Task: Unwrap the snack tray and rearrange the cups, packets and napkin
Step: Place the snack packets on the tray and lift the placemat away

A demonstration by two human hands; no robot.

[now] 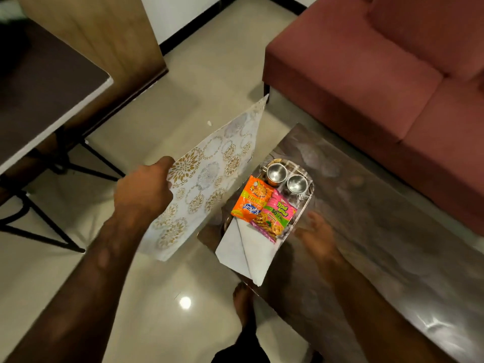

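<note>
while sofa-side [366, 74], marbled table [392, 244]

Wrapping sheet [209, 176] white with gold and grey floral medallions. Kurkure packet [251, 200] orange; second packet [276, 217] pink with green. Two cups [277, 172] shiny steel. Napkin [247, 251] plain white. Table [379, 244] dark marbled brown. Sofa [379, 74] dusty red.

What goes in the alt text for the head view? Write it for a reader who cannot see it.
A person's left hand lifts a patterned sheet off a tray on a glossy table, while the open right hand hovers beside it. The tray holds two steel cups, an orange packet, a pink packet and a folded white napkin.
</note>
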